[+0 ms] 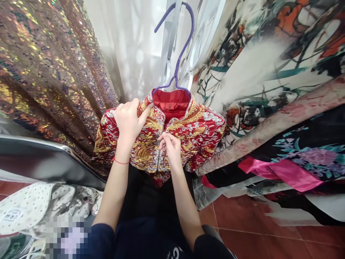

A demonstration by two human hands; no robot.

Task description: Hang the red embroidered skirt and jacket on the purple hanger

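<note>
A red jacket (147, 153), densely embroidered in gold and silver, hangs on a purple hanger (178, 64). Its stand collar is open at the top, showing a red lining and a size label (169, 106) marked S. My left hand (128, 118) is closed on the jacket's shoulder beside the collar, with the thumb lying along the front. At the centre front, just below the neck opening, my right hand (171, 147) pinches the front edge. Whatever small fastener may be between those fingertips is hidden. Below the jacket is black cloth.
Sequinned fabric (54, 64) drapes at the left, above a black chair back (48, 160). A spotted white cloth item (27, 201) lies at lower left. Patterned fabrics (250, 79) and a black floral garment (318, 151) hang at right, over a red tile floor (242, 226).
</note>
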